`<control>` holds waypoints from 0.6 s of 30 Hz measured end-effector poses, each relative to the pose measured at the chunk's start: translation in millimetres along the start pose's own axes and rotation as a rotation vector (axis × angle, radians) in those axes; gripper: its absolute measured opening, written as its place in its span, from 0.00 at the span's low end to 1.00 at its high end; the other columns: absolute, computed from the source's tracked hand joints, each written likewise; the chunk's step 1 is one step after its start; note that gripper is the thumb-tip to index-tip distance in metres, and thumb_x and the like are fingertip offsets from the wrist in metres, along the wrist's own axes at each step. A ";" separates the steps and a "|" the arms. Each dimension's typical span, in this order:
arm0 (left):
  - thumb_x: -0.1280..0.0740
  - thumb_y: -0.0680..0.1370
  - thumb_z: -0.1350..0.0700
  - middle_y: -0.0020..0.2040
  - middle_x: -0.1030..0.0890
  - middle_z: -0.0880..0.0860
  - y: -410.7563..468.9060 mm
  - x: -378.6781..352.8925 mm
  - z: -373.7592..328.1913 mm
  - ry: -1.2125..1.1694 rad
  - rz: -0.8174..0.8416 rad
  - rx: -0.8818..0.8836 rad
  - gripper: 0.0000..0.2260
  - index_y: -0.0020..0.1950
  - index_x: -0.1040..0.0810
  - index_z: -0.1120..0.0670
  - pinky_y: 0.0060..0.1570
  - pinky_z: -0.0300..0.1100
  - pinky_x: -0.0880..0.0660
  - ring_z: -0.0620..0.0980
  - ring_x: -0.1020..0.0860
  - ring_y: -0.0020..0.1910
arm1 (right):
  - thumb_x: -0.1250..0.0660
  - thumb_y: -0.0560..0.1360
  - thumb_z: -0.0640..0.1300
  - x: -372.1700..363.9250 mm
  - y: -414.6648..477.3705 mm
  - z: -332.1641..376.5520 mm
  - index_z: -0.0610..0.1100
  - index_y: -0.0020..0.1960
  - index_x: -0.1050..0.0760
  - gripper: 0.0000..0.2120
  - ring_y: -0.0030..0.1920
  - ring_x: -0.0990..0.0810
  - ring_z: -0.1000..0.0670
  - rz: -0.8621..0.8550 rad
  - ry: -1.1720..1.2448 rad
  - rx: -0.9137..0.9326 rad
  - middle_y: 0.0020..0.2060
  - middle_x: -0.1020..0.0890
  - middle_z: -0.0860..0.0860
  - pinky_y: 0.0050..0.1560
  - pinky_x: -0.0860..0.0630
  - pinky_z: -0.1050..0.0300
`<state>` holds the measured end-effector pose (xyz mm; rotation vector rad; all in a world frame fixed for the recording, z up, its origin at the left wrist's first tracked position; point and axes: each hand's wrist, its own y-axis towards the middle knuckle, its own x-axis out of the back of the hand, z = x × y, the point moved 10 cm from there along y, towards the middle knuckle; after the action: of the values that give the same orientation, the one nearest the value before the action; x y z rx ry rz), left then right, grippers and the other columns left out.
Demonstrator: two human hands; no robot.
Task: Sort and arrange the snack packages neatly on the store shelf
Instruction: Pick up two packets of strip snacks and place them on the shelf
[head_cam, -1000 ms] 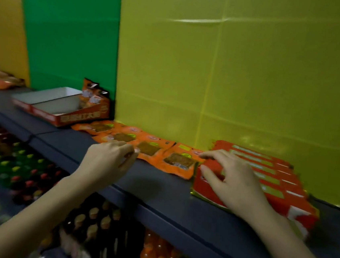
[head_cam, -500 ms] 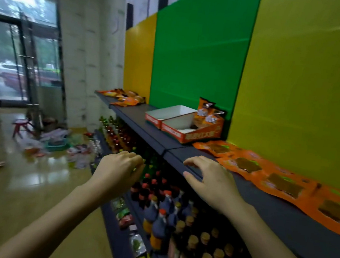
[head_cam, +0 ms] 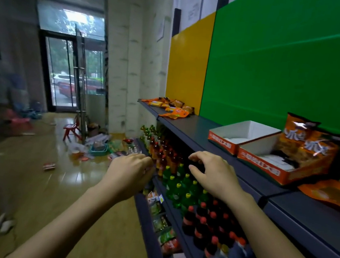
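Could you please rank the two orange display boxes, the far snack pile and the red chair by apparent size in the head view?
1. nearer display box
2. farther display box
3. far snack pile
4. red chair
Distance shrinks the last two; true sizes unsure.
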<state>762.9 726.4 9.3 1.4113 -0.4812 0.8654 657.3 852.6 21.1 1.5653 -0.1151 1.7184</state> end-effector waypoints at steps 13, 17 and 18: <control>0.45 0.80 0.44 0.51 0.21 0.47 129.2 -166.7 173.1 -0.029 0.088 0.107 0.15 0.54 0.23 0.49 0.39 0.42 0.25 0.47 0.22 0.48 | 0.39 0.76 0.54 -130.9 254.7 -26.6 0.55 0.62 0.28 0.15 0.60 0.24 0.48 0.007 0.065 -0.045 0.60 0.23 0.56 0.55 0.27 0.51; 0.45 0.80 0.43 0.51 0.21 0.47 177.3 -208.3 227.4 -0.054 0.106 0.122 0.15 0.55 0.24 0.49 0.40 0.42 0.25 0.47 0.22 0.48 | 0.39 0.76 0.54 -160.7 332.1 -34.4 0.55 0.61 0.27 0.14 0.60 0.24 0.50 -0.002 0.088 -0.064 0.59 0.22 0.57 0.56 0.27 0.51; 0.45 0.80 0.43 0.51 0.21 0.47 187.0 -218.2 239.6 -0.052 0.117 0.120 0.15 0.54 0.24 0.49 0.38 0.41 0.27 0.47 0.22 0.48 | 0.39 0.76 0.54 -168.8 349.3 -35.4 0.55 0.61 0.27 0.14 0.60 0.24 0.51 -0.003 0.096 -0.071 0.59 0.22 0.57 0.57 0.26 0.51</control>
<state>533.0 431.4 -0.2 1.5302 -0.5631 0.9667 408.8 552.6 14.8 1.4278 -0.1236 1.7647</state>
